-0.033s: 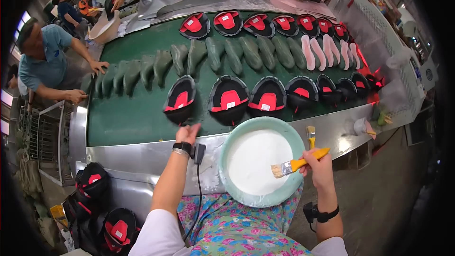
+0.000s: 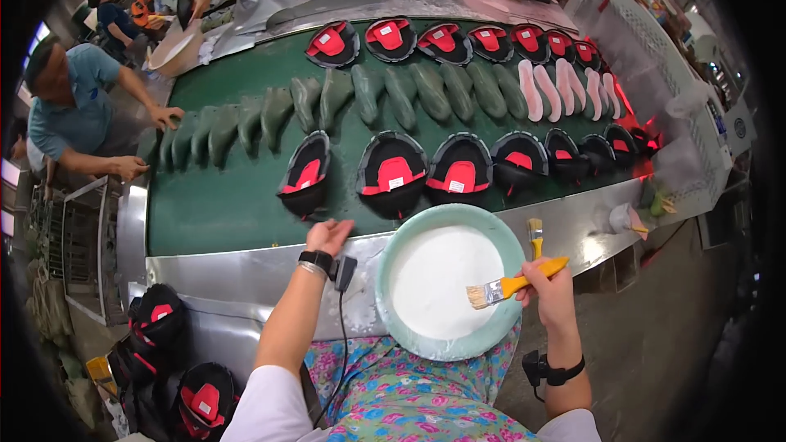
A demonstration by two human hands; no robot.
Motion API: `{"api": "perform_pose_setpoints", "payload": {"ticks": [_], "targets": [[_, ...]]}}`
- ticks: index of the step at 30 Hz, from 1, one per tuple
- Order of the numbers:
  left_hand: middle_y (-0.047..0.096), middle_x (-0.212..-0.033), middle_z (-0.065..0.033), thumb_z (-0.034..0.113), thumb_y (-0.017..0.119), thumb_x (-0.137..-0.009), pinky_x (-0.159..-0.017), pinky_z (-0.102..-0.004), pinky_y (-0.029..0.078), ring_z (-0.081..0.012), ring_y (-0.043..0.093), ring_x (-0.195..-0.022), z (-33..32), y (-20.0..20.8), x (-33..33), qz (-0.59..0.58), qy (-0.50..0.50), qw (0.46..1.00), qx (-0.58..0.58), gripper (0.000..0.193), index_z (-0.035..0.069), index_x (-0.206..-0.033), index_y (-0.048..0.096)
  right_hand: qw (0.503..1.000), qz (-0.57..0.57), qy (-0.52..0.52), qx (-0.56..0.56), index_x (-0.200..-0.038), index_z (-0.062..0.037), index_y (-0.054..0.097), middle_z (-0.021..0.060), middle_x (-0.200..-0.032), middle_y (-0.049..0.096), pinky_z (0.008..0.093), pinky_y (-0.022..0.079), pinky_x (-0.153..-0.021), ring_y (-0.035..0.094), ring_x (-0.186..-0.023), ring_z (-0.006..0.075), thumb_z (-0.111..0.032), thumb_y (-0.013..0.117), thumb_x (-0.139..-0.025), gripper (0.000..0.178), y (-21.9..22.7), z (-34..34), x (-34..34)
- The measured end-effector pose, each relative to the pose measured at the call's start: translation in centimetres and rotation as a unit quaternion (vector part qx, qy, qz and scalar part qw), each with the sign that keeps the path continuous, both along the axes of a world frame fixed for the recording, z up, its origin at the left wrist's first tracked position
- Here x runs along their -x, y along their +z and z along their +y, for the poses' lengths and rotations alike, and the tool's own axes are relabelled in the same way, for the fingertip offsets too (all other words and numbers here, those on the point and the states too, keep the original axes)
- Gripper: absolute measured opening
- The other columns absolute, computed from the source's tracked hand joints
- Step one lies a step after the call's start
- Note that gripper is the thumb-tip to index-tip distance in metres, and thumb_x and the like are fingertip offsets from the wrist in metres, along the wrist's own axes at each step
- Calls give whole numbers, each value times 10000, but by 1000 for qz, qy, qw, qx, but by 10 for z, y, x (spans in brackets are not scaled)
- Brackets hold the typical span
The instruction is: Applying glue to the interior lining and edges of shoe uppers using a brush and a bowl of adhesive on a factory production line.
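Note:
My right hand (image 2: 547, 286) grips a paintbrush (image 2: 512, 285) by its yellow handle, bristles pointing left over a pale green basin (image 2: 393, 311). White liquid (image 2: 446, 278) fills much of the basin, which sits at the table's near edge above my lap. My left hand (image 2: 329, 237) is empty, its fingers apart, over the metal edge just below the nearest-left shoe upper (image 2: 304, 173). That upper is black with a red lining and lies tilted on the green belt (image 2: 221, 217). To its right follows a row of similar uppers, beginning with this one (image 2: 394, 172).
A second brush (image 2: 535, 237) lies right of the basin. Dark green shoe lasts (image 2: 274, 115) and pink insoles (image 2: 546, 92) line the belt's middle, with more uppers (image 2: 391, 37) beyond. A co-worker (image 2: 82, 115) touches the belt's left end. Uppers (image 2: 205, 401) are piled at lower left.
My left hand has come slightly down and away from the nearest-left upper, its fingers straightening. The belt's items sit slightly further left in view. My right hand and brush barely differ.

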State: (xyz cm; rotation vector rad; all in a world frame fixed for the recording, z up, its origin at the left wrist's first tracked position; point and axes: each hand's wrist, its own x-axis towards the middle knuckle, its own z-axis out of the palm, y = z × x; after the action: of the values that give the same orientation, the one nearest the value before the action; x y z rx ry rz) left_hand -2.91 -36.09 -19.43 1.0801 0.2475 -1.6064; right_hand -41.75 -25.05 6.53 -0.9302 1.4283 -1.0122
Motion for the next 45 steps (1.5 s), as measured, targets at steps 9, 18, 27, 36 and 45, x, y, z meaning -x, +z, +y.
{"api": "perform_pose_setpoints", "payload": {"ticks": [9, 18, 27, 36, 45], "targets": [[421, -1314, -253, 428, 646, -849, -1034, -522, 349, -399, 454, -1207, -61, 32, 55, 19, -316, 948, -21, 695, -28, -1279, 347, 998, 32, 41, 24, -994, 30, 667, 98, -827, 676, 220, 507, -687, 646, -745, 132, -53, 677, -823, 190, 4, -45, -28], [605, -987, -34, 153, 631, -862, -765, -314, 503, -126, 595, -879, -48, 121, 51, -262, -241, 914, 193, 304, 57, -1120, 501, 973, 151, 70, 160, -1012, 4, 676, 51, -893, 687, 203, 475, -681, 607, -774, 68, -39, 694, -809, 209, 16, -117, -46], [636, -939, -12, 107, 640, -833, -724, -210, 458, -78, 591, -814, 0, 260, 26, -330, -303, 854, 266, 317, 28, -1133, 571, 896, 182, 158, 374, -1002, -4, 680, 68, -898, 688, 204, 484, -674, 612, -755, 74, -48, 698, -809, 199, 53, -158, -95], [644, -944, -26, 128, 596, -864, -704, -236, 511, -102, 625, -803, 36, 275, 11, -245, -276, 896, 248, 332, 34, -1179, 547, 919, 230, 103, 303, -963, 4, 690, 46, -812, 686, 195, 472, -633, 598, -704, 52, -89, 695, -821, 170, 46, -137, -87], [648, -932, -27, 206, 583, -882, -615, -343, 566, -139, 645, -759, 29, 207, -8, -237, -281, 904, 217, 319, 79, -1173, 552, 941, 275, 68, 186, -724, 64, 643, 85, -600, 640, 242, 462, -503, 590, -520, 80, -190, 678, -814, 272, 23, -107, -67]]}}
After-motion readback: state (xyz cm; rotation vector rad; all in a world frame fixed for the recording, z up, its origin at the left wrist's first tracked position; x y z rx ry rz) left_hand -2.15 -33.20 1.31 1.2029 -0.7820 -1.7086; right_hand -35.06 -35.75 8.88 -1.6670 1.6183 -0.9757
